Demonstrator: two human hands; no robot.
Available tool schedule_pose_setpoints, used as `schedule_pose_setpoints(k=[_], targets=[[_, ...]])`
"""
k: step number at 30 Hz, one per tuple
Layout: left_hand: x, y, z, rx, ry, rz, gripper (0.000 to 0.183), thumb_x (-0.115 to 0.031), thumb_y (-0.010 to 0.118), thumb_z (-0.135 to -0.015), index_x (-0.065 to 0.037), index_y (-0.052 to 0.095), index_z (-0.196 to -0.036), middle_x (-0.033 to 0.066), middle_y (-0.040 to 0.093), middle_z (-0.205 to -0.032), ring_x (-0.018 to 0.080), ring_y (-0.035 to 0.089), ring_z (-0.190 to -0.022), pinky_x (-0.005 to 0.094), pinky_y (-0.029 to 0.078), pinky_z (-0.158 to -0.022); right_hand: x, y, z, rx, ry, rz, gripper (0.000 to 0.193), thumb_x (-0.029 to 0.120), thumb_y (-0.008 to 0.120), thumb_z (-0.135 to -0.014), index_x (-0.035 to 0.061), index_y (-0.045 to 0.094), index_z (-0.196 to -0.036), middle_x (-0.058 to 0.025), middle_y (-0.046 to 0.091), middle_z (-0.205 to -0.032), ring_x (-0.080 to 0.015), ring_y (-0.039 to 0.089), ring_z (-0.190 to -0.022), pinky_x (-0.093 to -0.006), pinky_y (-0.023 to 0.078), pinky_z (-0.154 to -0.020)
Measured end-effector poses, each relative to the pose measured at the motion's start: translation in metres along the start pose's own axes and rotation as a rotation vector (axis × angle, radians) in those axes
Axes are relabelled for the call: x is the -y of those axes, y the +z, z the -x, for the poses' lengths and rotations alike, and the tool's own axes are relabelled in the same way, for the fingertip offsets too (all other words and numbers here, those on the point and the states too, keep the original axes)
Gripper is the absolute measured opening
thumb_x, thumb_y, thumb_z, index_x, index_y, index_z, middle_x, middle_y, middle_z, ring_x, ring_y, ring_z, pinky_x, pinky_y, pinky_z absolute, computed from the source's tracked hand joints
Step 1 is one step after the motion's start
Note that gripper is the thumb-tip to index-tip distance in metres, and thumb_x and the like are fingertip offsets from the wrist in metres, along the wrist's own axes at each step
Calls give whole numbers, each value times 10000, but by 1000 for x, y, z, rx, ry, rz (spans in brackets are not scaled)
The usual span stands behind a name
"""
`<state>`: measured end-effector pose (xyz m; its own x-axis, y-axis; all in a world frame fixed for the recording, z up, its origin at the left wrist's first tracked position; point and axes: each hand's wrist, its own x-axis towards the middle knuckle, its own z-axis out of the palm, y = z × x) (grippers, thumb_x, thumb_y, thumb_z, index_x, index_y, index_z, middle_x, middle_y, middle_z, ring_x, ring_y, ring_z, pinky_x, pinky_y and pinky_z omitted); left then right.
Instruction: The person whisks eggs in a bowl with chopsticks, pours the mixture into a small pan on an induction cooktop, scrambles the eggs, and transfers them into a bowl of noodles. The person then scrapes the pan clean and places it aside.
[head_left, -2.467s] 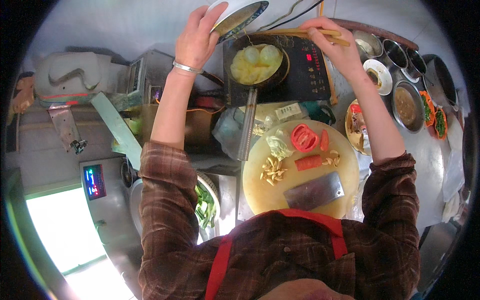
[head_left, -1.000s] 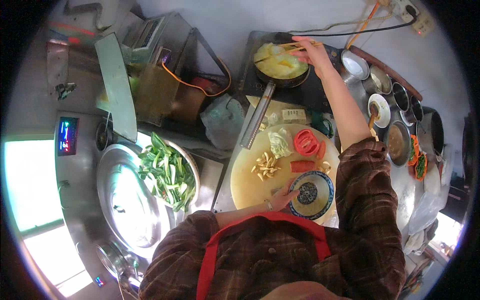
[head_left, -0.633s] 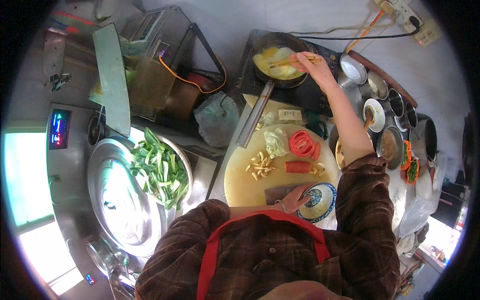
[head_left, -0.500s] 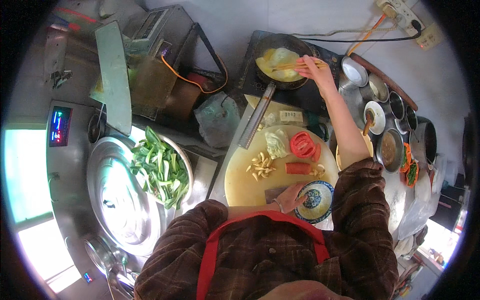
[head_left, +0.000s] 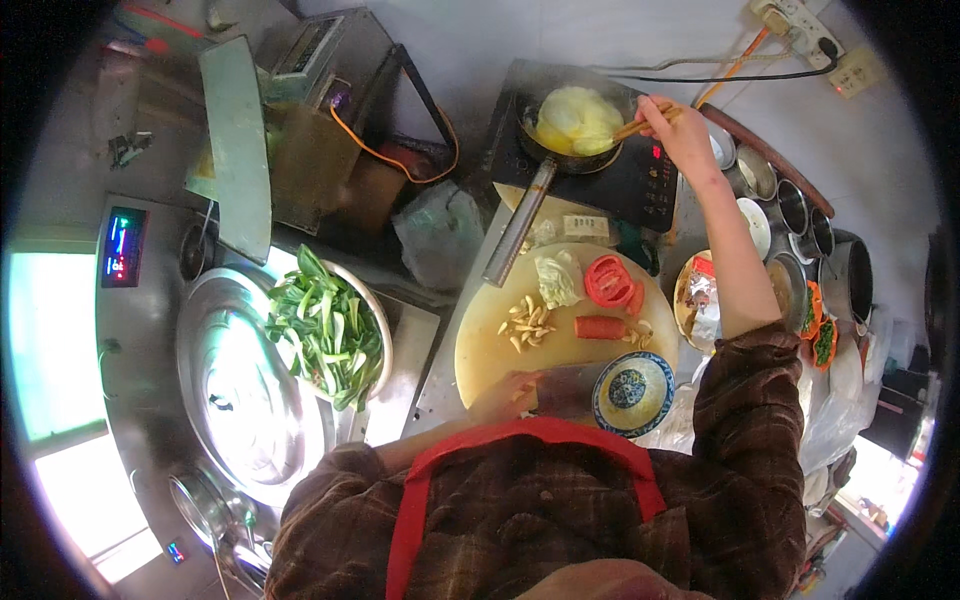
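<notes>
My right hand (head_left: 672, 128) is closed around wooden chopsticks (head_left: 632, 128), their tips at the right edge of an egg (head_left: 580, 118) in a dark frying pan (head_left: 600, 160). The egg looks pale and puffed, with yellow around its lower edge. My left hand (head_left: 508, 393), smeared by motion, is low over the round cutting board (head_left: 478, 350), beside a flat greyish blade (head_left: 568, 385). Right of the blade stands a blue-and-white bowl (head_left: 633, 393). On the board lie garlic cloves (head_left: 527, 322), a cabbage piece (head_left: 558, 278), a cut tomato (head_left: 608, 279) and a reddish-orange chunk (head_left: 600, 327).
The pan rests on a black induction cooker (head_left: 640, 190), its handle (head_left: 520, 225) pointing toward me. At left are a bowl of leafy greens (head_left: 330, 330) and a large metal lid (head_left: 235, 390). Several pots (head_left: 790, 207) line the right side, below a power strip (head_left: 800, 25).
My left hand has left the bowl and moved left. My right hand and chopsticks have shifted right, and the egg looks gathered and more puffed. The pan appears slightly shifted.
</notes>
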<state>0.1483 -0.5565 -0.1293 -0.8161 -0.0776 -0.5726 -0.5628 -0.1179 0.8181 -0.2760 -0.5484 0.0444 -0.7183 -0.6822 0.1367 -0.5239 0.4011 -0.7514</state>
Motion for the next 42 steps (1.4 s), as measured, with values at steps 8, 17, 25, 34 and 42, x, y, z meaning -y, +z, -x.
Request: schedule_pose_setpoints(k=[8,17,25,34,42], targets=[[-11,-16,50,-122,218,-93,311,-87,486,-797,-89,476,-1107,92,517,-1041,179,549,-873,262,451,-724,-26,18,31,-280,-21,-226,261,259,467,-839,25,568,-784,-40,589,-683,-128,580,-685,-244,426,-605],[-16,-7,68,-278,230,-191,280,-23,480,-772,-56,506,-1049,94,579,-961,174,581,-842,275,458,-726,-45,15,42,-364,164,-863,216,219,471,-844,52,557,-952,-32,578,-866,-121,585,-752,-204,448,-614],[-13,0,71,-375,142,-97,280,-40,441,-800,-87,509,-1068,102,582,-956,180,583,-829,278,459,-721,-30,27,11,-287,305,-942,260,122,415,-835,108,522,-1071,-59,566,-909,-145,595,-748,-217,466,-570],[8,-4,67,-417,167,-15,277,-23,426,-799,-70,515,-1057,104,577,-963,180,579,-839,274,455,-725,-30,84,-19,-76,176,-596,211,251,468,-840,106,561,-962,-1,573,-885,-120,590,-676,-208,435,-553],[4,-10,68,-357,126,60,264,-30,421,-817,-57,494,-1069,98,549,-990,180,568,-860,274,454,-732,-31,91,-13,-314,281,-911,262,261,473,-835,10,539,-804,-80,584,-771,-169,604,-642,-231,458,-541]])
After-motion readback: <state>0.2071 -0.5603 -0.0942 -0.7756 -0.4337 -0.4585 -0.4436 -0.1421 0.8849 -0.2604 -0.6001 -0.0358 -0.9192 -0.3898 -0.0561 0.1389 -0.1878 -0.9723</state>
